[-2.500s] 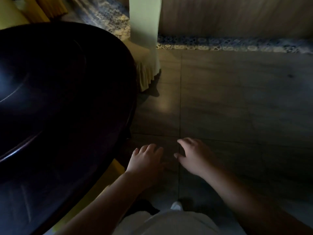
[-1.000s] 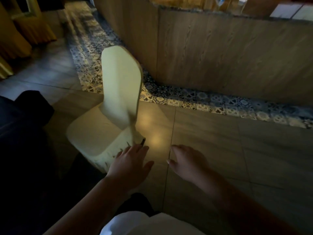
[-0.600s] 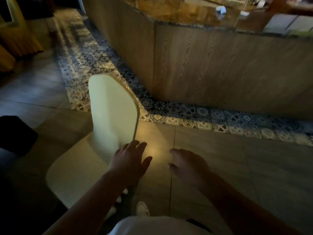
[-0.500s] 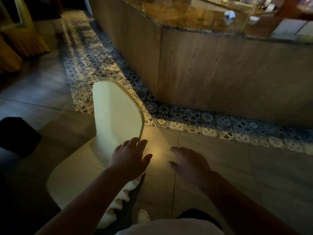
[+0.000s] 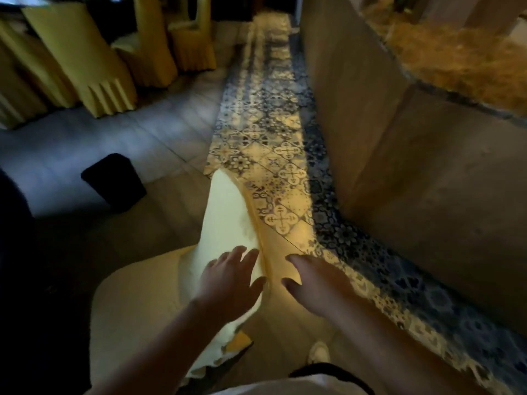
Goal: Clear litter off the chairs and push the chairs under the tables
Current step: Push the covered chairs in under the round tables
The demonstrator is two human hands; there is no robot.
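Dim dining room, grey tiled floor (image 5: 159, 143) with a band of patterned tile (image 5: 271, 155) running along a wood-panelled counter wall (image 5: 399, 138) at right. Dark table (image 5: 14, 238) only partly visible at the left edge of the frame.

Far chairs (image 5: 85, 61) in yellow covers, top left: grouped close together; whether they are pushed under a table cannot be told from here.

Near chair (image 5: 137, 306), cream cover: stands on the open floor at lower centre, backrest toward the patterned band, seat toward the dark table. Judged not yet pushed in. Seat surface shows no litter that I can make out; the light is poor, so small scraps cannot be ruled out.

Black bin (image 5: 114, 182): upright on the floor beyond the seat, well apart from the near chair.

Left hand (image 5: 228, 280): fingers spread, open, empty, over the lower part of the backrest; contact with the cover cannot be confirmed. Right hand (image 5: 316, 280): open, fingers loosely extended, empty, beside the backrest's outer edge, over bare floor. Neither grip is closed on anything.

Progress, as a judgement: the near chair seems cleared or never littered; taking hold of the backrest and sliding the chair toward the table is still to do.
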